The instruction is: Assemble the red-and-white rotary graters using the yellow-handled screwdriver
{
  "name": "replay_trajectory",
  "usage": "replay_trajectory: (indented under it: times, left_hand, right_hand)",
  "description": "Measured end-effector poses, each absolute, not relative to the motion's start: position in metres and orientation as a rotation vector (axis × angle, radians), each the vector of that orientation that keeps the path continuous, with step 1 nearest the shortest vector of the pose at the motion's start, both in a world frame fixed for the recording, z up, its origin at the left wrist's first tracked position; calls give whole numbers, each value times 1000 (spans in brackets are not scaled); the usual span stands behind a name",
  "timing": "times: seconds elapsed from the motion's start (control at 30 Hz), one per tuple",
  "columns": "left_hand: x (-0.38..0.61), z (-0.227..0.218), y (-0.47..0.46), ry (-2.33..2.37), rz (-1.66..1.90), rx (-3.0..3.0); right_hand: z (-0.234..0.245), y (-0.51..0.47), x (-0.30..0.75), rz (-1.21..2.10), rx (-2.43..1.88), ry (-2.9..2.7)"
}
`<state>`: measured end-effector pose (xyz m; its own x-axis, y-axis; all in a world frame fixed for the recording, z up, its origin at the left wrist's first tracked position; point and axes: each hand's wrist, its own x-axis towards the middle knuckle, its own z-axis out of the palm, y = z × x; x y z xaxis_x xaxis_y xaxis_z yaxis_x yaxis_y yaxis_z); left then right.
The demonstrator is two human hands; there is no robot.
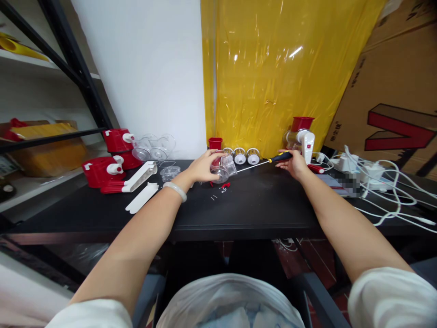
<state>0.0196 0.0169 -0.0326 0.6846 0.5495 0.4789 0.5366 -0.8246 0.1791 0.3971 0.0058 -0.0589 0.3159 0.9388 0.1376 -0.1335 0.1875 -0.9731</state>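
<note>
My left hand (203, 167) is closed around a clear plastic housing (223, 168) with red inside it, held just over the black table. In my right hand (296, 163) is a screwdriver (280, 157) with a dark blue and yellow handle. Its long shaft points left, and the tip reaches the housing's right side; whether it sits in a screw is too small to tell. Below the housing lie a small red part (226, 185) and a few tiny screws (214, 197). Behind it stand a red square hopper (215, 143) and several metal drums (253, 156).
At left are red housings (99, 171), white handle shells (142, 197) and clear covers (163, 146). An assembled red-and-white grater (307, 142) stands at right, near tangled white cables (396, 191). A lined bin (225, 291) sits below the table edge (239, 232).
</note>
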Motion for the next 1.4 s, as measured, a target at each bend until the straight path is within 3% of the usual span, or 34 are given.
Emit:
replay_trajectory:
  times: [0.57,0.8,1.03,1.4]
  left_hand:
    - [18,-30,18,992,737,2846]
    - [16,-30,20,998,711,2848]
    - [15,-32,22,1016,703,2851]
    - [15,-34,25,996,701,2878]
  right_hand:
    - [-75,22,408,640,-1236,-1062]
    - [-66,16,403,883,-1262,-978]
    - [-66,14,402,895,-1221,-1025]
    - [-81,22,413,529,-1413,-1211]
